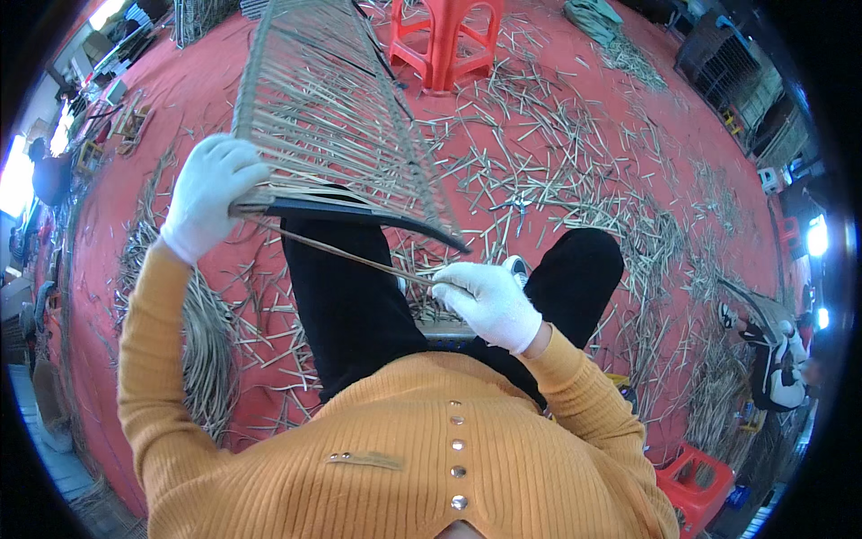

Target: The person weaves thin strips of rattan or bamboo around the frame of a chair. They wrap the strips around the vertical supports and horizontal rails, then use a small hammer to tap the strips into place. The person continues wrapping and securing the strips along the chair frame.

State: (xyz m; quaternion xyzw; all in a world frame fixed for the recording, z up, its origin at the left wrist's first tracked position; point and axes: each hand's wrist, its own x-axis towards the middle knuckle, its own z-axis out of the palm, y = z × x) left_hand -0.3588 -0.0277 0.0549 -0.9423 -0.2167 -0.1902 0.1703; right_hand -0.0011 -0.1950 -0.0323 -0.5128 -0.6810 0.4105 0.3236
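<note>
A woven frame (319, 108) with a dark bar (359, 215) along its near edge rests against my left thigh. Many thin tan strips run across it. My left hand (212, 190), in a white glove, is closed around the frame's near left corner. From that corner a long tan strip (346, 257) stretches to the right over my lap. My right hand (491, 305), also gloved in white, pinches the strip's other end in front of my waist. The left fingertips are partly hidden behind the frame's edge.
Cut strips (557, 135) litter the red floor (646, 45). A bundle of long strips (208, 350) lies by my left side. One red stool (440, 40) stands ahead, another red stool (696, 485) at lower right. A metal hand tool (514, 208) lies between my knees. Another person (779, 364) sits at right.
</note>
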